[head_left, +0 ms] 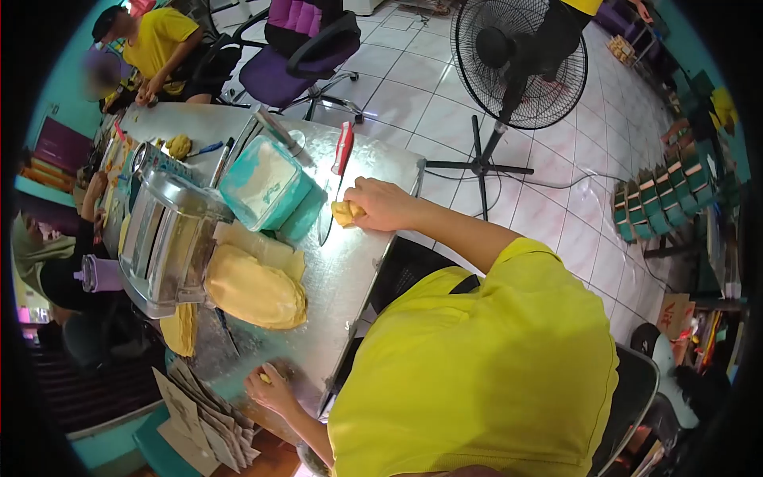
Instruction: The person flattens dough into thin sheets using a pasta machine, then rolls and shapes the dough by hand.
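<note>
My right hand [383,203] is closed around a lump of yellow dough [346,213] on the metal table, beside the blade of a knife with a red handle [343,149]. Nearer the table's left end, my left hand [271,389] has curled fingers, with a small yellow bit of dough [265,378] showing between them. A stack of flattened dough sheets [256,288] lies between my hands, against a shiny metal dough roller [163,238]. More dough [181,330] hangs at the roller's far side. Beyond the knife stands a teal tub [290,195] of white powder.
Flattened cardboard [199,417] leans at the table's left end. Farther along the table are a dough lump [178,146] and a blue tool. A purple tumbler [99,274] stands past the roller. One person in yellow [163,44] sits at the far end. A black fan [517,63] stands on the tiles.
</note>
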`<state>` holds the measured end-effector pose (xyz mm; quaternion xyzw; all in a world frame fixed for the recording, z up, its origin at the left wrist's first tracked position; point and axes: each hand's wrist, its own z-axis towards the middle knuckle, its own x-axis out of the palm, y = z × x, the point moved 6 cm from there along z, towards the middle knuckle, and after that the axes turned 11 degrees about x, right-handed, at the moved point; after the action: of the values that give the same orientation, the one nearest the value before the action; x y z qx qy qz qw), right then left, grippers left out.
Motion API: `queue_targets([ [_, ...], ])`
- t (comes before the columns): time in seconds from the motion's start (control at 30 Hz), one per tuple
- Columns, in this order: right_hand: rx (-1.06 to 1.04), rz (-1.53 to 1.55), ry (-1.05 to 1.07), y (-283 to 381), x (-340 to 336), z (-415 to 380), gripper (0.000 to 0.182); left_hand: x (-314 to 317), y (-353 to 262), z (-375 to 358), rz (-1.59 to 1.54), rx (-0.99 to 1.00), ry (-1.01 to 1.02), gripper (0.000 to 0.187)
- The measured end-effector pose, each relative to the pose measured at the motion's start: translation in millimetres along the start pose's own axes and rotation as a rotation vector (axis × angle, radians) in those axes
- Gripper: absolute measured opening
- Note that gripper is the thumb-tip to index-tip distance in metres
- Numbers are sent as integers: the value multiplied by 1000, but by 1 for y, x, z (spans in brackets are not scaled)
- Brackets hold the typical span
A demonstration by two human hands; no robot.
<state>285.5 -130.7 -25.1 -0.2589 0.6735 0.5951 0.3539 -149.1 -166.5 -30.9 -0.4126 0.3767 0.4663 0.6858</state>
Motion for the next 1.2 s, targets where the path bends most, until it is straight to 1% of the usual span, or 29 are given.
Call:
queue_targets([
  [0.07, 31, 62, -8, -1, 1, 1, 40, -5, -10, 0, 87, 124, -96, 23],
  [0.1, 62, 121, -9, -4, 2, 0, 41, -6, -14, -2, 85, 132, -98, 23],
  [0.13, 69, 122, -19, -5, 4, 2, 41, -8, -17, -4, 176, 82, -114, 26],
  [0.17, 71, 195, -18, -6, 6, 4, 40, -11, -19, -6, 263, 34, -129, 31],
  [0.2, 73, 266, -20, -6, 7, 5, 40, -13, -24, -5, 253, 48, -129, 31],
  [0.23, 73, 341, -44, -3, 4, 5, 34, -20, -32, -5, 320, 84, -181, 33],
  [0.27, 61, 336, -31, -4, 9, 6, 35, -23, -39, -4, 388, 115, -234, 35],
  [0.3, 54, 297, 2, 0, 10, 4, 35, -21, -44, 0, 383, 120, -237, 35],
  [0.37, 43, 267, 35, 7, 15, 2, 35, -18, -69, 14, 122, 300, -307, 35],
  [0.4, -43, 265, 25, 13, 17, 1, 37, -15, -83, 22, 123, 308, -310, 35],
  [0.43, -128, 261, 13, 18, 19, 0, 38, -10, -110, 29, -3, 430, -291, 33],
  [0.47, -125, 261, 2, 19, 23, 0, 38, -4, -136, 33, -131, 551, -270, 32],
  [0.53, -193, 210, -37, 27, 28, -3, 34, 9, -179, 43, -409, 665, -141, 35],
  [0.57, -221, 199, -51, 30, 29, -5, 33, 13, -195, 45, -416, 676, -147, 35],
  [0.63, -242, 239, -49, 35, 30, -10, 33, 48, -209, 52, -792, 406, 239, 37],
  [0.67, -266, 284, -31, 39, 31, -13, 32, 54, -212, 55, -798, 417, 229, 37],
  [0.73, -324, 403, -74, 50, 31, -23, 29, 91, -199, 55, -1185, -139, 439, 39],
  [0.77, -315, 460, -51, 54, 34, -25, 28, 99, -196, 54, -1292, -247, 478, 37],
  [0.8, -320, 456, -48, 59, 37, -27, 28, 98, -197, 58, -1296, -249, 471, 37],
  [0.87, -344, 595, 71, 69, 48, -30, 28, 94, -204, 55, -1662, -322, 550, 34],
  [0.9, -369, 571, 64, 69, 55, -27, 28, 93, -204, 52, -1730, -417, 517, 32],
  [0.93, -391, 576, 113, 71, 59, -25, 28, 93, -198, 53, -1725, -454, 469, 32],
  [1.0, -339, 638, 172, 69, 63, -16, 29, 88, -181, 49, -1697, -461, 428, 31],
  [1.07, -286, 735, 178, 64, 57, -8, 30, 77, -174, 50, -1678, -467, 375, 30],
  [1.13, -253, 581, 82, 61, 49, 5, 31, 74, -164, 47, -1593, -467, 277, 29],
  [1.17, -299, 497, 39, 61, 47, 13, 32, 72, -161, 46, -1590, -511, 227, 29],
  [1.2, -343, 418, -14, 62, 45, 18, 33, 69, -162, 46, -1588, -495, 247, 28],
])
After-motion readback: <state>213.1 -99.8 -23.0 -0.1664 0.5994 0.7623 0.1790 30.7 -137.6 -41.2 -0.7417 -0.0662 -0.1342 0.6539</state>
